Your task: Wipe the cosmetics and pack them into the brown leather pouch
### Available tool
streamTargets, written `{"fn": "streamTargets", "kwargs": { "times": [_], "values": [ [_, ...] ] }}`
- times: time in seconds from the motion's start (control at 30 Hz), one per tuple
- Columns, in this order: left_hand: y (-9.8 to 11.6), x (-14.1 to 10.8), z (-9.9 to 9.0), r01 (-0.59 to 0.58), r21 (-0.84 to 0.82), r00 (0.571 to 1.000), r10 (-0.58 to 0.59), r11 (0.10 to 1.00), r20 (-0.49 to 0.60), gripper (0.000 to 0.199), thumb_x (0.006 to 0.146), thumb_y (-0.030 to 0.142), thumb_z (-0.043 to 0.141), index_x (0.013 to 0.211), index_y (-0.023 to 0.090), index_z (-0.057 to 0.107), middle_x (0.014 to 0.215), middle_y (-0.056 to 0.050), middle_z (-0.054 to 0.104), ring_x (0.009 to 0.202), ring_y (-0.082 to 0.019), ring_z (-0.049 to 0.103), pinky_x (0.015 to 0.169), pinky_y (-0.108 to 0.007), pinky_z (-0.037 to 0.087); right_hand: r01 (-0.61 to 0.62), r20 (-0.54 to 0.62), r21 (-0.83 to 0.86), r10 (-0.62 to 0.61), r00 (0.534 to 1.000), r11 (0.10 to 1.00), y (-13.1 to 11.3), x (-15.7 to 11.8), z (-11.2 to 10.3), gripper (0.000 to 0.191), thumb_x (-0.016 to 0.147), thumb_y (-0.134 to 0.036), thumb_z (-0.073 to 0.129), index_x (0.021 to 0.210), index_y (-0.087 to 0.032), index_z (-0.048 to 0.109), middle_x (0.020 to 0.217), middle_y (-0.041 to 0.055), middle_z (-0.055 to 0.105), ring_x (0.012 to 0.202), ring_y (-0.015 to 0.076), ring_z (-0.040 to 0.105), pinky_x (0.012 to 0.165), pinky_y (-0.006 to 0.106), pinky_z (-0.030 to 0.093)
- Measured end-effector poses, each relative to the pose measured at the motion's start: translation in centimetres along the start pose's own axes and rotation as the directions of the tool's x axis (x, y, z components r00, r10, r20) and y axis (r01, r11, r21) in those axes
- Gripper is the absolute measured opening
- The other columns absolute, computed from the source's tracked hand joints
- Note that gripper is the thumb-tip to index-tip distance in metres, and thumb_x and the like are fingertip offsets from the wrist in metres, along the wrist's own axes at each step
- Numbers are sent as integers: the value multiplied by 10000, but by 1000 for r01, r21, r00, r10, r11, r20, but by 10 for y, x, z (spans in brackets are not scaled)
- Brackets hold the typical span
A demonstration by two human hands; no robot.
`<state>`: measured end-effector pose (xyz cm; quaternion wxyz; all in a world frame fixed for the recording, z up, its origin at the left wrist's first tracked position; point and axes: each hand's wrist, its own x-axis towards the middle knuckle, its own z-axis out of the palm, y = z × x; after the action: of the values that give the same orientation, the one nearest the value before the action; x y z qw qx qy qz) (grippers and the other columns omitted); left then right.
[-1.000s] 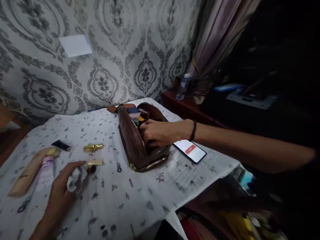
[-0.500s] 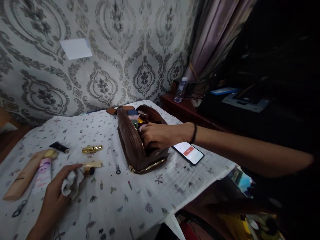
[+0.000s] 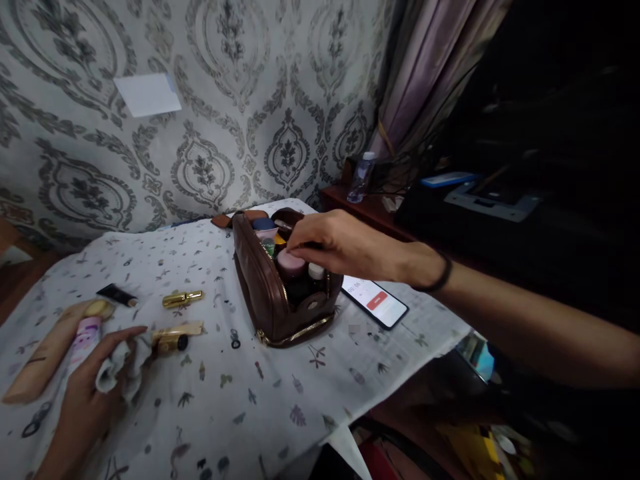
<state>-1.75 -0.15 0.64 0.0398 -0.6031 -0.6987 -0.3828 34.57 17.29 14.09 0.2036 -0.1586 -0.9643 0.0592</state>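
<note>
A brown zip-up makeup bag stands open on the patterned cloth. Over its opening is my right hand, fingers curled together with the tips at the edge of a pink-lidded jar; what they hold, if anything, is hidden. A white-capped item, a green item and a dark blue item also show inside. At the left, my left hand is closed on a crumpled white tissue, index finger stretched out. Just past that finger lie a beige tube and a gold black-ended tube.
A gold lipstick tube, a small black tube, a long beige tube and a pink-and-white tube lie on the left. A lit phone rests right of the bag. A clear bottle stands behind.
My right hand has risen from inside the bag, uncovering the pink-lidded jar and the white-capped item. My left hand has shifted slightly left with the tissue, showing more of the gold black-ended tube.
</note>
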Motion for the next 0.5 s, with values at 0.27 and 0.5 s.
{"fn": "streamTargets", "kwargs": {
  "times": [0.27,0.5],
  "values": [
    [-25,5,-5,49,-3,995,-49,999,-82,345,811,543,548,965,282,714,1003,-29,750,1026,-301,678,976,-461,517,220,-47,150,-215,976,964,-72,-40,73,410,994,-237,502,589,-189,534,602,-10,540,578,136,442,572,308,338],
    [-34,9,-10,88,-125,980,-108,988,-167,285,841,399,585,1007,191,685,1118,-82,714,1138,-281,630,1091,-457,433,-29,206,406,-61,977,914,-90,-27,153,343,939,-266,593,615,-179,523,629,-4,575,600,123,490,590,272,317]
  ]
}}
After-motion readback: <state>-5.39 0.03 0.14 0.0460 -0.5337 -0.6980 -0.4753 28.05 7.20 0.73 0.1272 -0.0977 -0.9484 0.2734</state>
